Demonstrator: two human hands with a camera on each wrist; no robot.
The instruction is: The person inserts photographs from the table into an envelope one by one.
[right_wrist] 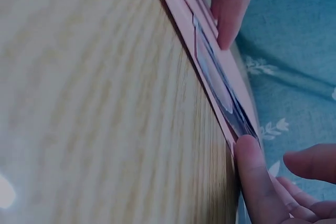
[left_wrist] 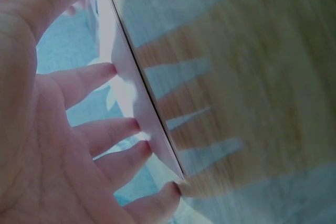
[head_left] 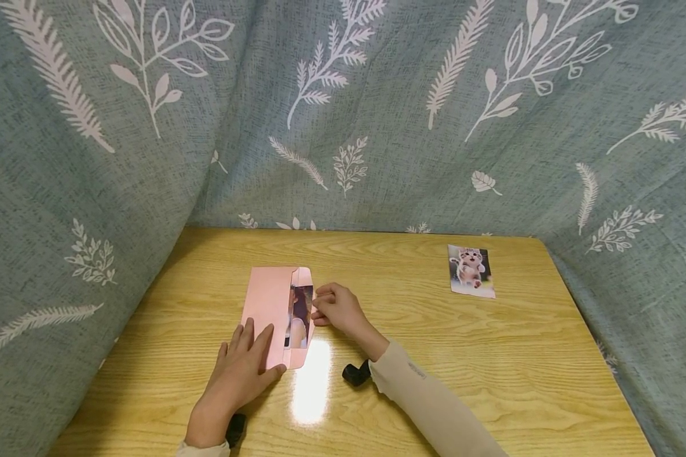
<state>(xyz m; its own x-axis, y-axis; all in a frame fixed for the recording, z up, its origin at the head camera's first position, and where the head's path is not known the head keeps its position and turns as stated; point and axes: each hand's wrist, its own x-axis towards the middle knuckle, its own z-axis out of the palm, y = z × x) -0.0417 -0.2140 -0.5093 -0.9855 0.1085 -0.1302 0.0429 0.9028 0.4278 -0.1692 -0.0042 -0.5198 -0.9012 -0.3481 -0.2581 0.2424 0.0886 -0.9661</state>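
Note:
A pink envelope (head_left: 265, 292) lies on the table with its flap unfolded to the right. Out of its mouth, over the flap, sticks a photo print (head_left: 302, 317); the remainder of the print is hidden inside. My left hand (head_left: 240, 365) rests on the envelope's near left part, fingers spread and fairly straight, thumb by the near edge. At the flap's right edge is my right hand (head_left: 340, 311). In the right wrist view one fingertip (right_wrist: 249, 148) touches the edge by the print (right_wrist: 218, 82), while another finger stands apart from it.
A kitten photo (head_left: 471, 271) lies at the far right of the wooden table (head_left: 411, 304). Patterned grey-green cloth (head_left: 343, 171) hangs behind and along both sides. Black devices (head_left: 356, 374) are strapped at the wrists. Light glares off the table near the envelope.

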